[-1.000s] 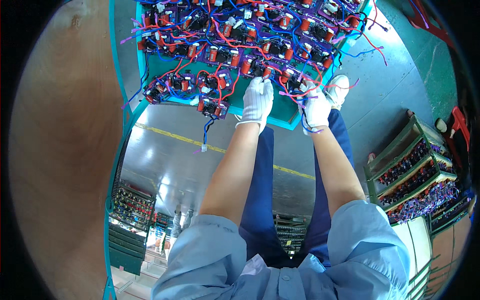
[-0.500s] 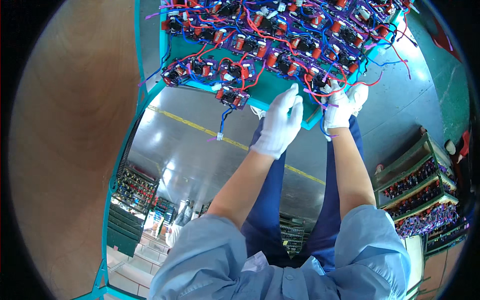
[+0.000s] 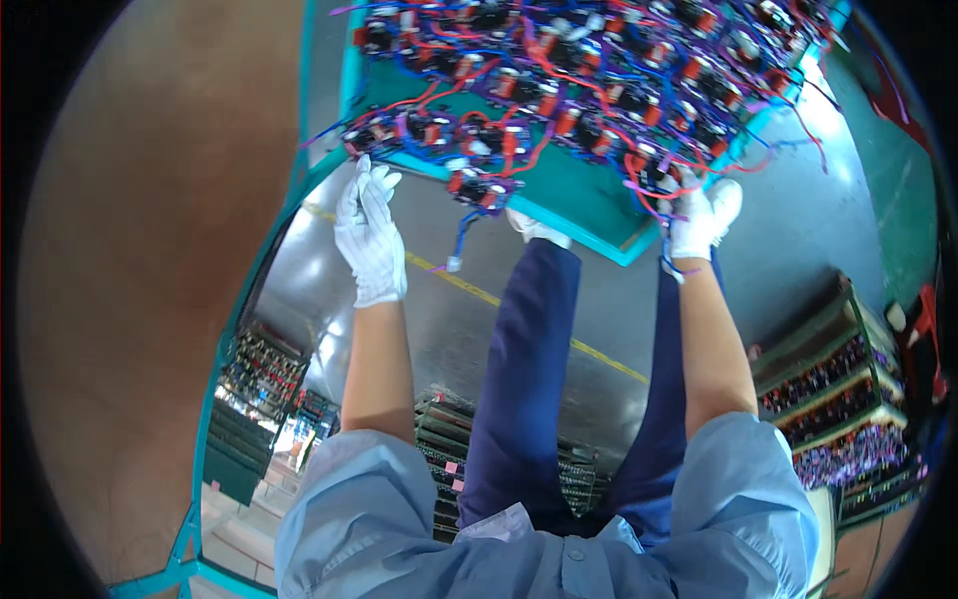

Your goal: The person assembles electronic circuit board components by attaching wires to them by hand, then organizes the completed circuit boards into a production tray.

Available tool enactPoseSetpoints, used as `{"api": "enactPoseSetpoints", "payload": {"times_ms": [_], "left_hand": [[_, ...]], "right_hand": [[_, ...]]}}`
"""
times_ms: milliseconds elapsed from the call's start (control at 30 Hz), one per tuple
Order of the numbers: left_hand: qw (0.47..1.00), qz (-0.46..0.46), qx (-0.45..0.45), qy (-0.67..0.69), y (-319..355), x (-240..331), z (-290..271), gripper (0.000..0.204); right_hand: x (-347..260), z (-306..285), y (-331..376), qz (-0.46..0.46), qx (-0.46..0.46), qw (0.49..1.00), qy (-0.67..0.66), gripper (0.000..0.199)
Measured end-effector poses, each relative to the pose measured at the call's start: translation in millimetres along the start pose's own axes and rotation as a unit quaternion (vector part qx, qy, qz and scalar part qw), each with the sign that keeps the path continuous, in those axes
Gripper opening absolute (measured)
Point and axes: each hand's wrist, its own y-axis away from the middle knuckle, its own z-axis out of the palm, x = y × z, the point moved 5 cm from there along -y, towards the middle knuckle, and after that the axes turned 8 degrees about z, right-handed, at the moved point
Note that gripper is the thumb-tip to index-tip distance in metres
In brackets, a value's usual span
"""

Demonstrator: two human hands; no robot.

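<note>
Purple circuit boards (image 3: 484, 190) with red and black parts and red, blue and purple wires crowd a teal tray (image 3: 589, 205). My right hand (image 3: 694, 222), in a white glove, is closed at the tray's right front edge beside a board, loose wires hanging across it. What its fingers grip is hidden by the wires. My left hand (image 3: 371, 240), also gloved in white, is raised just below the tray's left front corner, near a board there. Its fingers are stretched, thumb apart, and nothing shows in them.
A brown wooden surface (image 3: 150, 299) with a teal metal frame (image 3: 205, 439) takes up the left side. Racks (image 3: 838, 389) of similar boards stand at the right, and more shelving (image 3: 264, 369) at lower left. My legs are below the tray, on grey floor with a yellow line (image 3: 464, 290).
My left hand has moved left, from the tray's front middle to near its left corner. My right hand keeps its place at the tray edge. The view has shifted slightly.
</note>
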Motion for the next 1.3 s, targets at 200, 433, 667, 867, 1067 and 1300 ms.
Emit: {"api": "enactPoseSetpoints", "payload": {"times_ms": [200,433,667,867,1067,1300], "left_hand": [[0.802,0.228,-0.081,-0.547,-52.7,-60.1,-17.5,0.056],[0.993,-0.069,0.085,-0.046,-117.1,-157.5,-37.7,0.074],[0.883,0.163,-0.062,-0.437,-130.2,-94.2,-5.9,0.075],[0.909,0.198,-0.119,-0.348,-135.3,-91.0,1.7,0.083],[0.968,0.086,-0.068,-0.225,-130.5,-78.2,11.7,0.087],[0.983,0.002,-0.012,-0.182,-58.2,-127.4,-29.0,0.037]], "right_hand": [[-29.8,26.7,32.0,-0.016,0.066,0.992,-0.110,0.023],[69.7,-5.9,52.9,-0.111,0.076,0.841,0.523,0.040],[42.1,126.5,105.0,-0.322,-0.149,0.749,0.560,0.032],[68.6,199.8,84.1,-0.351,-0.142,0.595,0.708,0.057],[83.6,197.8,73.1,-0.312,-0.146,0.537,0.770,0.065],[98.1,195.3,71.1,-0.376,-0.138,0.544,0.737,0.060]]}}
